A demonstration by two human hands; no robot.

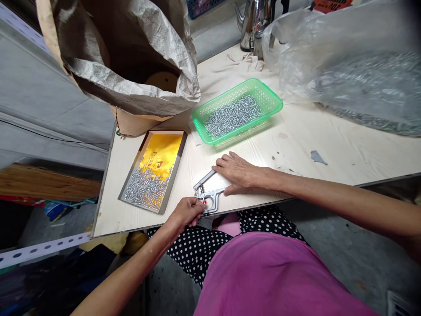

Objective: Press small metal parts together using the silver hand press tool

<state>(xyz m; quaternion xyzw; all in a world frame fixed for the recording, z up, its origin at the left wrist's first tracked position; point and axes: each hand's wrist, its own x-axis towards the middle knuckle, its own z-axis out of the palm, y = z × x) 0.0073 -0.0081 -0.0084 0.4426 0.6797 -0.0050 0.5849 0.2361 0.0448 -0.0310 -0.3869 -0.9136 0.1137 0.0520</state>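
Observation:
Near the front edge of the table lies a grey metal hand-press plier [210, 197] with a spring and a red tip at its jaw. My right hand [238, 172] is on its spread handles, fingers over the upper one and thumb by the lower one. At the jaw end, my left hand [189, 211] pinches its fingertips together beside the red tip; what they hold is too small to make out. Left of the plier, a shallow box lid [179, 162] with a yellow bottom holds many small shiny metal pins [141, 188].
A green plastic basket [241, 130] of similar metal pins stands behind my hands. A large open woven sack [131, 83] rises at the back left. A clear plastic bag [362, 83] full of metal parts lies at the right, near a steel kettle [250, 26].

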